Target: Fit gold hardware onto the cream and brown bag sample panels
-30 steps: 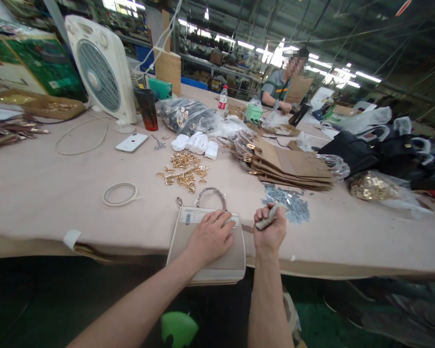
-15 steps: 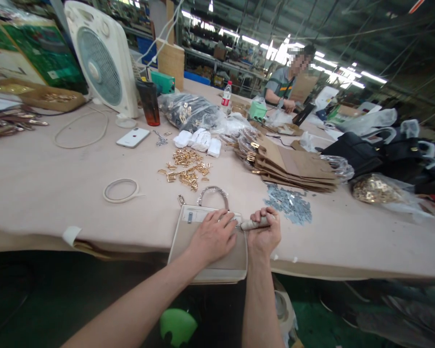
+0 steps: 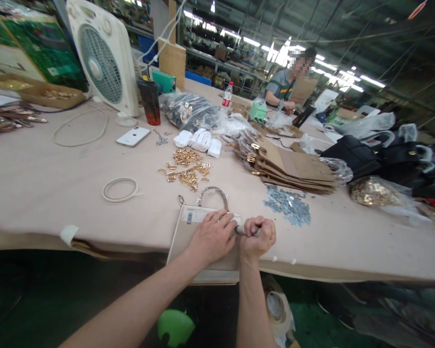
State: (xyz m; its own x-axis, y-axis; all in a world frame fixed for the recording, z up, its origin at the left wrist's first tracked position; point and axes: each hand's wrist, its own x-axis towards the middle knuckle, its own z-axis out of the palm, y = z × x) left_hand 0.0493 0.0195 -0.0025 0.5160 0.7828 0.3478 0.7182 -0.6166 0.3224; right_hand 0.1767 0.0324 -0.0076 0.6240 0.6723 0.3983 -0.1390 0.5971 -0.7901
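A beige bag panel with pale edging lies at the table's front edge, with a looped handle in clear wrap beyond it. A small metal plate shows at its upper left. My left hand rests flat on the panel, fingers stretched out towards its upper right. My right hand is closed round the pale thick handle of a hand tool. The tool points left towards my left fingertips; its tip is hidden there. A metal fitting sits just beyond the panel's upper left corner.
Gold buckle-like fittings and thin grey metal plates lie in heaps beyond my hands. A tape roll is to the left, stacked brown panels to the right. Further back are a phone, a fan and a co-worker.
My right hand has moved slightly left with the tool and turned, its fist now wrapped further over the handle. My left hand stays about where it was on the panel.
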